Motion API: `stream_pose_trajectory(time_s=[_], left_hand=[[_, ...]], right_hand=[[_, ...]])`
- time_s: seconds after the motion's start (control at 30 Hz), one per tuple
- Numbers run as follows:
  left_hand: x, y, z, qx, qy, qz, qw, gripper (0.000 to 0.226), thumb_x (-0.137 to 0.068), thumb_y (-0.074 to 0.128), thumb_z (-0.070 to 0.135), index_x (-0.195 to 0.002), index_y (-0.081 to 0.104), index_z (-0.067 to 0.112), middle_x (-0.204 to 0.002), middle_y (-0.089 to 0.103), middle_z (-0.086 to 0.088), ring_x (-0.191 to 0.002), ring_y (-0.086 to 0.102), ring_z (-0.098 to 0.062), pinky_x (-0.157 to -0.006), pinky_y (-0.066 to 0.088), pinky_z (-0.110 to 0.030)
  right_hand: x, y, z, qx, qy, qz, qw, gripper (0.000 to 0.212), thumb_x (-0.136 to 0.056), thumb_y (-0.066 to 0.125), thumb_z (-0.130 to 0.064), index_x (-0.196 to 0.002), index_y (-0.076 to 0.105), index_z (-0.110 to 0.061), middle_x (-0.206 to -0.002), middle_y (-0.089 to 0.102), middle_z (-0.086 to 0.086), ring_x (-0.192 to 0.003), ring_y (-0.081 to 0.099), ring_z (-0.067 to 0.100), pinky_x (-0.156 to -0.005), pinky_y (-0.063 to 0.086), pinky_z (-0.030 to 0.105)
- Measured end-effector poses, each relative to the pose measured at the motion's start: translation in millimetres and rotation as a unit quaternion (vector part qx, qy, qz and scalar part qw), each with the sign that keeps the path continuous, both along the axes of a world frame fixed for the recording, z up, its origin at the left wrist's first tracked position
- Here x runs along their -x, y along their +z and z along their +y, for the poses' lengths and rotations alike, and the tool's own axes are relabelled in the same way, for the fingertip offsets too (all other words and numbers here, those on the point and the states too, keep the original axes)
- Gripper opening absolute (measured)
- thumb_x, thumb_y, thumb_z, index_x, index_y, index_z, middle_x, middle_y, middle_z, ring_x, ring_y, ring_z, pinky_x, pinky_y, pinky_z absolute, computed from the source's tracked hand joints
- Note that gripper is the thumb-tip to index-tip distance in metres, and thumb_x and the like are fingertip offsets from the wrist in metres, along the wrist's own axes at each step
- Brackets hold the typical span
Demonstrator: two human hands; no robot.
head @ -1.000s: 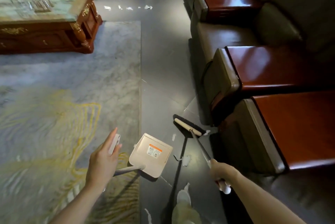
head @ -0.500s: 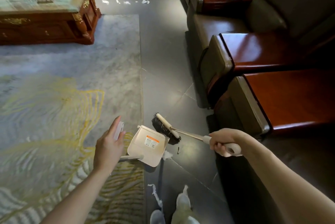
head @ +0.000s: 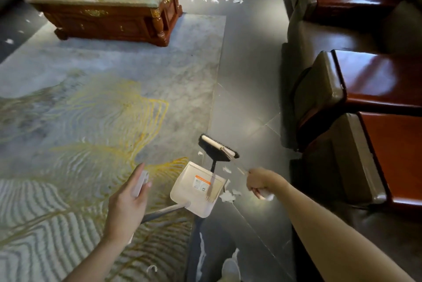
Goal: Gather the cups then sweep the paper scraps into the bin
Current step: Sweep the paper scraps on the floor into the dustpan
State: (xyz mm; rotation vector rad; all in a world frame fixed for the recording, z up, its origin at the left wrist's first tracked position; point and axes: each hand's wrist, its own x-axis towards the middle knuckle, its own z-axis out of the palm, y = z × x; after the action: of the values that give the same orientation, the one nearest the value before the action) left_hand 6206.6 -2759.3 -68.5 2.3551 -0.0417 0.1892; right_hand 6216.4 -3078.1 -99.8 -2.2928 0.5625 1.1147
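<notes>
My left hand (head: pixel 127 204) grips the pale handle of a cream dustpan (head: pixel 196 188), whose pan rests at the rug's edge on the dark floor. My right hand (head: pixel 260 182) grips the white handle of a broom (head: pixel 218 148); its black bristle head sits just beyond the pan's far corner. White paper scraps (head: pixel 228 196) lie on the floor right beside the pan's right edge, between pan and right hand. More paper scraps (head: pixel 214 0) lie far off past the coffee table. No bin or cups can be made out.
A grey and gold rug (head: pixel 91 110) covers the left floor. A carved wooden coffee table (head: pixel 109 5) stands at the back left. Leather armchairs with red-brown wooden arms (head: pixel 376 85) line the right side. My foot (head: pixel 230 268) shows at the bottom.
The broom head has swung from the pan's mouth outward to just past its far corner. The view has tilted up, showing more of the room. My left hand has kept its hold on the dustpan.
</notes>
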Motion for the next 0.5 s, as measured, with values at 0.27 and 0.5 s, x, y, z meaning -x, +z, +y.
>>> stream_pose_trajectory(time_s=[0.27, 0.5], left_hand=[[58.5, -1.6, 46.8, -0.026, 0.013, 0.013, 1.0, 0.044, -0.086, 0.065, 0.01, -0.128, 0.058, 0.021, -0.111, 0.068, -0.014, -0.099, 0.066, -0.031, -0.071, 0.045, -0.031], [150.5, -8.9, 103.4, -0.015, -0.03, -0.011, 0.999, 0.045, -0.085, 0.065, 0.003, -0.128, 0.057, 0.011, -0.106, 0.068, -0.021, -0.098, 0.066, -0.035, -0.074, 0.044, -0.026]], right_hand=[[88.4, -35.5, 51.9, -0.004, 0.003, 0.041, 0.999, 0.054, -0.084, 0.055, -0.004, -0.136, 0.046, -0.019, -0.084, 0.053, -0.002, -0.069, 0.049, 0.007, -0.046, 0.037, 0.015], [218.5, -38.3, 86.9, 0.027, -0.047, 0.058, 0.997, 0.057, -0.08, 0.052, -0.008, -0.136, 0.048, -0.019, -0.103, 0.059, 0.002, -0.072, 0.055, 0.01, -0.043, 0.038, 0.016]])
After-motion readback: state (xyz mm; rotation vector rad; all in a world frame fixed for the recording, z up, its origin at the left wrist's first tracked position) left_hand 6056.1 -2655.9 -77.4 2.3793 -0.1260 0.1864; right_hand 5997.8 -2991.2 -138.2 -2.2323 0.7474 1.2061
